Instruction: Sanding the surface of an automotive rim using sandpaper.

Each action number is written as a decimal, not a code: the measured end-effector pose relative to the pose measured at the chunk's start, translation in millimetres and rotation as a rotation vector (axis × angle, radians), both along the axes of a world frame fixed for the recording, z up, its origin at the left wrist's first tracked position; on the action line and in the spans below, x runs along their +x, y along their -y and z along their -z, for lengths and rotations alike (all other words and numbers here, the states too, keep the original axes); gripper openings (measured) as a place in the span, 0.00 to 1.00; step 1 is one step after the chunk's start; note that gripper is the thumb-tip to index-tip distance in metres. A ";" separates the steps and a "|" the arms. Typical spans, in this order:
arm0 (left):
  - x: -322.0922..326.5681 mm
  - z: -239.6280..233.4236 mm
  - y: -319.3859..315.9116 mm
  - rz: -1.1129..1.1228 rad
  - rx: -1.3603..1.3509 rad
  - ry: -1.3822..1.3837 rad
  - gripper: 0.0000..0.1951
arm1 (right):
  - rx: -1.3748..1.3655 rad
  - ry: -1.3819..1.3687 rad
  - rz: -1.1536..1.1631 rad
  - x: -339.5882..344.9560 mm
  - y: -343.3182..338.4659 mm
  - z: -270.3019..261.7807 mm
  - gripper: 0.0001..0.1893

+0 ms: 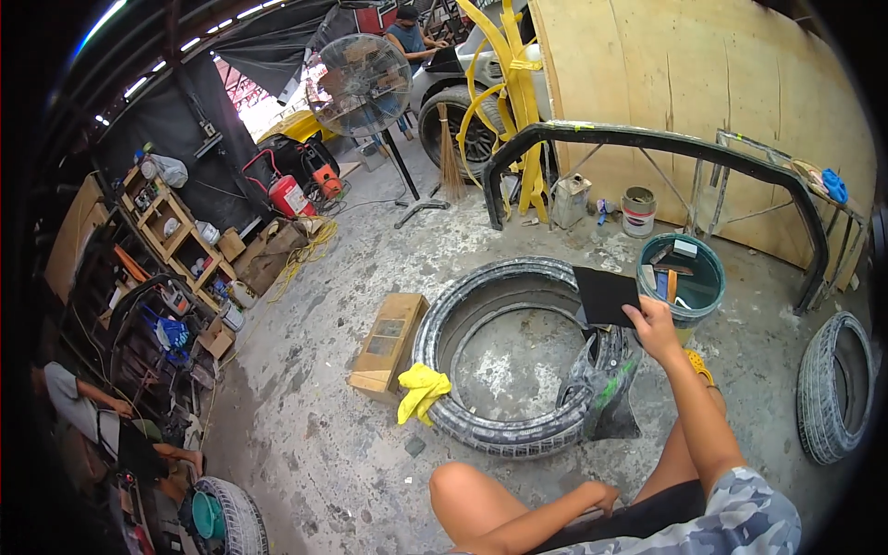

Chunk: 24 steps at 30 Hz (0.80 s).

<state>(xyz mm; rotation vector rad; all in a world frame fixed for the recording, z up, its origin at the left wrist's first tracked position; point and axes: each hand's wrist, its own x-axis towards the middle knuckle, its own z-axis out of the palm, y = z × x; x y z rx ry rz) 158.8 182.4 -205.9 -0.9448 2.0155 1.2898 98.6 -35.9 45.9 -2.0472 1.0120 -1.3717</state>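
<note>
My right hand (653,325) grips the near corner of a flat black sheet (605,297), which looks like sandpaper, between thumb and fingers. The sheet is over the far right rim of a dusty car tire (444,409) lying flat on the floor. Near my lap is my left hand (601,495), its fingers turned down and partly hidden, so I cannot tell whether it holds anything. A dark plastic part (610,409) with green marks leans on the tire's right side. Over the left rim hangs a yellow cloth (422,391).
A bucket of water (683,305) with sanding blocks stands beyond my right hand. Left of the tire is a cardboard box (388,340). A black arched trim piece (659,142) rests on a metal stand. Another tire (836,388) is at right. Two people are at left and far back.
</note>
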 end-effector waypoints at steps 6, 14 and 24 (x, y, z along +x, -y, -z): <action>31.6 -72.7 -4.7 -0.198 -0.078 -0.304 0.26 | -0.062 -0.135 -0.243 12.1 -23.9 -66.2 0.09; 4.1 -68.8 -51.4 -0.312 -0.083 -0.161 0.24 | 0.166 -0.216 -0.090 0.3 -9.7 10.9 0.17; 15.8 -144.5 -81.5 -0.744 -0.388 -0.261 0.25 | 0.058 -0.115 -0.016 42.0 92.8 109.2 0.24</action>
